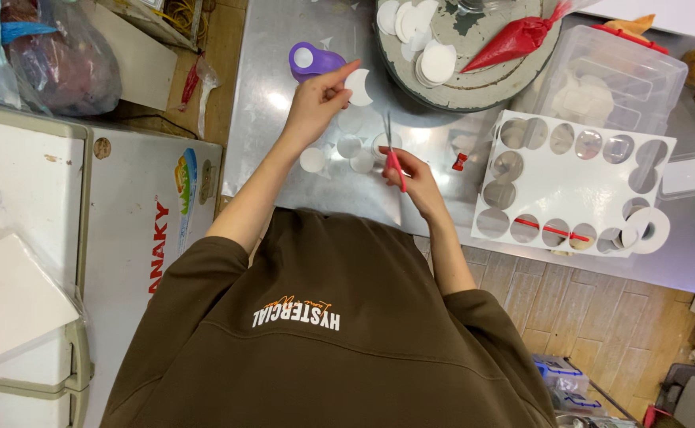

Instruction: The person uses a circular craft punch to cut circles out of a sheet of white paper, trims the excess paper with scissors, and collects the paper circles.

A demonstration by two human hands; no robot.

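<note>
My left hand (316, 99) pinches a partly trimmed white paper disc (358, 86) above the steel tabletop's (284, 32) middle; my right hand (412, 176) grips red-handled scissors (393, 154). Several finished white paper circles (347, 150) lie beneath, more to cut.

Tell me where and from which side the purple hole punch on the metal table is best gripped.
Probably across the rounded purple body of the purple punch, coming from above and from its left side. It lies flat on the metal table; the left hand with a cut white paper piece crowds its right edge, and the left flank is free.
</note>
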